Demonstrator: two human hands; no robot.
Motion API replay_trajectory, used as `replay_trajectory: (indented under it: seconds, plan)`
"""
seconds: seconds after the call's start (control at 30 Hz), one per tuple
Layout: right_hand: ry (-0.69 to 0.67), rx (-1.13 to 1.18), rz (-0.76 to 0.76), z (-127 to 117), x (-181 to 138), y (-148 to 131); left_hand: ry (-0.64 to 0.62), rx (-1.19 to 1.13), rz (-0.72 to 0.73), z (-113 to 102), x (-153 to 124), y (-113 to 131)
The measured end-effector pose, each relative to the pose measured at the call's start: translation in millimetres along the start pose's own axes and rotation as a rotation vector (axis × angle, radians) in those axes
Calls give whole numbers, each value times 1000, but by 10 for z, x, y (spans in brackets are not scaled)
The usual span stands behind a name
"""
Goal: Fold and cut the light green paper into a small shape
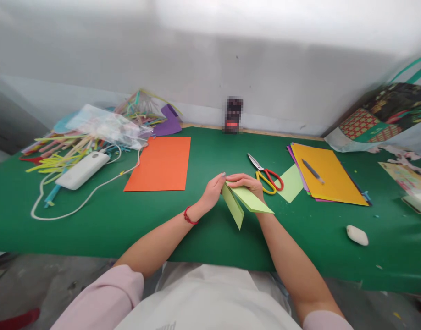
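Folded light green paper (250, 199) is held up between both hands above the green table. My left hand (213, 190), with a red bracelet at the wrist, pinches it at the upper left corner. My right hand (246, 182) is closed over its top edge, the fingers lying along the fold. Two flaps of the paper hang apart below the hands, pointing down and right. Just right of my right hand lie scissors (264, 175) with one red and one yellow handle loop. Another light green piece of paper (290, 184) rests partly under them.
An orange sheet (158, 164) lies to the left. Beyond it are a white power bank (83, 170), its cable, and a heap of coloured strips (62, 151). At right, a pen (312, 171) rests on stacked coloured paper (337, 181), with a white case (357, 235) nearer me.
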State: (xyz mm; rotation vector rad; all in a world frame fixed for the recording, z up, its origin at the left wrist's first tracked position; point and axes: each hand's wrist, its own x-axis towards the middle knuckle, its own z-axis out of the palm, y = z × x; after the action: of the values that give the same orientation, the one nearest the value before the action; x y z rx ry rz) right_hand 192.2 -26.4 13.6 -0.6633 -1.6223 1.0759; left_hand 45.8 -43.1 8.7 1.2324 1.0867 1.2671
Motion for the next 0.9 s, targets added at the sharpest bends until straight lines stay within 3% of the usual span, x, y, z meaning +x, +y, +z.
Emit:
replay_trajectory:
  seconds: [0.23,0.4,0.6,0.77,0.9]
  plan:
    - [45,-119,0,-16,14,51,-113,-107,-180,-28,47,7]
    - [42,-150,-9,-38,6,101,-187,-183,-223,-38,42,28]
    - [-9,-143,-24,-64,27,91,-157,-187,-243,-44,42,44]
    - [-51,114,166,-152,89,19,-255,-109,-206,-120,69,87]
    - [-3,255,373,-268,120,-29,-284,204,-63,-194,101,119]
